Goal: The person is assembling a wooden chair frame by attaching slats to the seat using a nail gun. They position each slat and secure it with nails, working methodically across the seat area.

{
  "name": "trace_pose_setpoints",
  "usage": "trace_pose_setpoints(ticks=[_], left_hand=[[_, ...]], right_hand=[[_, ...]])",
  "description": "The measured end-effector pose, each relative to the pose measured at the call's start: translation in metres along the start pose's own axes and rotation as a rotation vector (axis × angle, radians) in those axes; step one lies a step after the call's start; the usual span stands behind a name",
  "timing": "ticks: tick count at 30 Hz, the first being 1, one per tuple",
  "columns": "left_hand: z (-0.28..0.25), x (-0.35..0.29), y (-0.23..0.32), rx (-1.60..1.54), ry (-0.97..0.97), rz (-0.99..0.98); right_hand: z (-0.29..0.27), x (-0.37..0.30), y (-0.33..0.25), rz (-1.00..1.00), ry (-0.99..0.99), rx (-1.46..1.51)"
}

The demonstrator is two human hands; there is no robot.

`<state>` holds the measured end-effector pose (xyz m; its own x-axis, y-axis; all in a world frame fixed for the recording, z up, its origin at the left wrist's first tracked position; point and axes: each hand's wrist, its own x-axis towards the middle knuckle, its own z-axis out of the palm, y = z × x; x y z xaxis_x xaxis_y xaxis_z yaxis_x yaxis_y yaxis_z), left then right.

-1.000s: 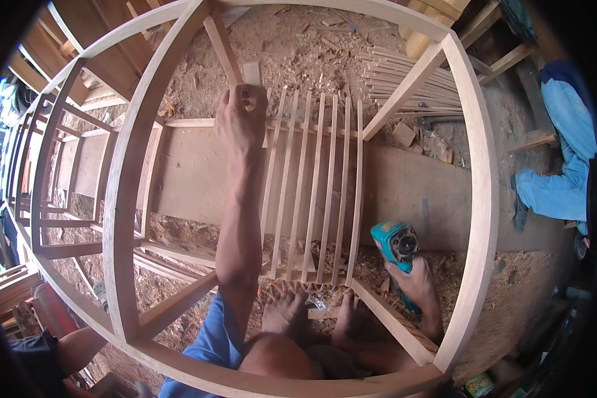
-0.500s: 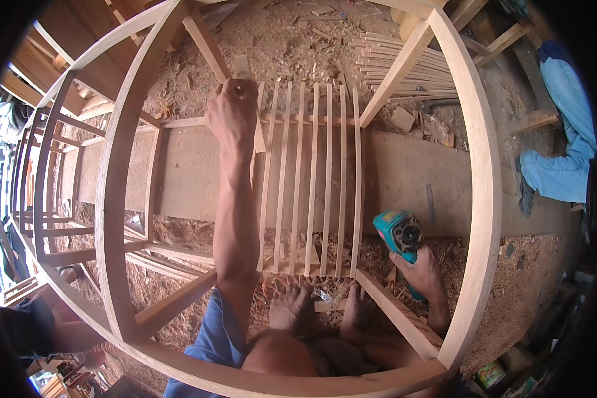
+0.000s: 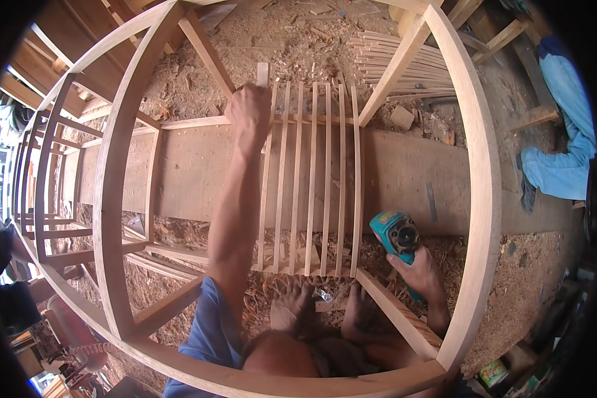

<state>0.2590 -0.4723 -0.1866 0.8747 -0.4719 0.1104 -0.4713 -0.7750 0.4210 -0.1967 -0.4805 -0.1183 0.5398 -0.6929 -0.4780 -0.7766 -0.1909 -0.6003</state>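
In the head view, my left hand reaches to the far rail of a pale wooden frame. Its fingers are closed round a short flat wood piece, whose far end sticks out above the hand. That piece lies close beside the leftmost visible slat. Several thin slats run side by side from the far rail to the near one. My right hand grips a teal pistol-grip power tool right of the slats, apart from the wood. The hand partly hides its handle.
Curved frame members surround my arms, and a diagonal leg stands near my right forearm. A plank lies beneath the slats. Loose strips are piled at far right on ground strewn with shavings. Blue fabric is at the right edge.
My left hand has moved right and slightly nearer with the wood piece, bringing it closer to the slats. My right hand and the power tool have barely shifted.
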Motion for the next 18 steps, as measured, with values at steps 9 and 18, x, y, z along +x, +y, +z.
trace_pose_setpoints(ticks=[9, 18], left_hand=[[0.054, 0.030, -0.017, 0.228, -0.052, 0.115], [0.032, -0.008, -0.019, 0.186, -0.139, 0.126]], right_hand=[[0.003, 0.000, 0.008, -0.036, 0.018, 0.028], [0.004, 0.001, 0.006, -0.012, -0.015, -0.071]])
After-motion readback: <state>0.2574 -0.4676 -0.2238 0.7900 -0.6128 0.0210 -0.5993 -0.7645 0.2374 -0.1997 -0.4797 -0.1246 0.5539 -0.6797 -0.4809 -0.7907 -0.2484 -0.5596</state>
